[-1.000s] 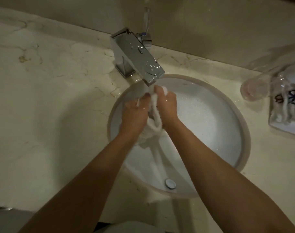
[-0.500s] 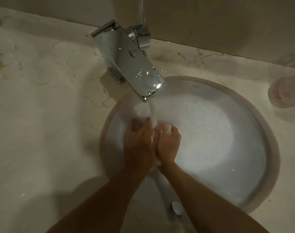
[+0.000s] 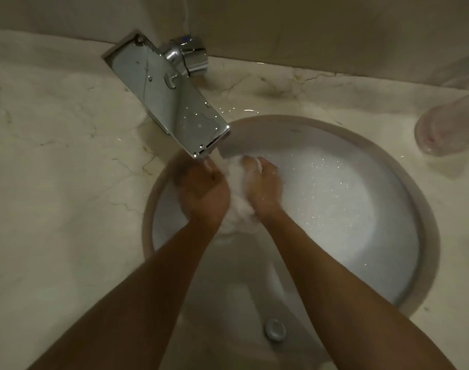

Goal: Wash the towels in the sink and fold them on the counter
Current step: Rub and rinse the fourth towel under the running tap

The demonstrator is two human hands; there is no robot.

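towel (image 3: pixel 238 198) mostly hidden, glass (image 3: pixel 447 129) cut off

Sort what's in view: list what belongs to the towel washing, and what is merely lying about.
In the job:
white towel, bunched between both hands
left hand, gripping it
right hand, gripping it
round sink
chrome faucet, water running onto the towel
marble counter, for folding later

Lying about:
clear drinking glass on its side, at the right edge
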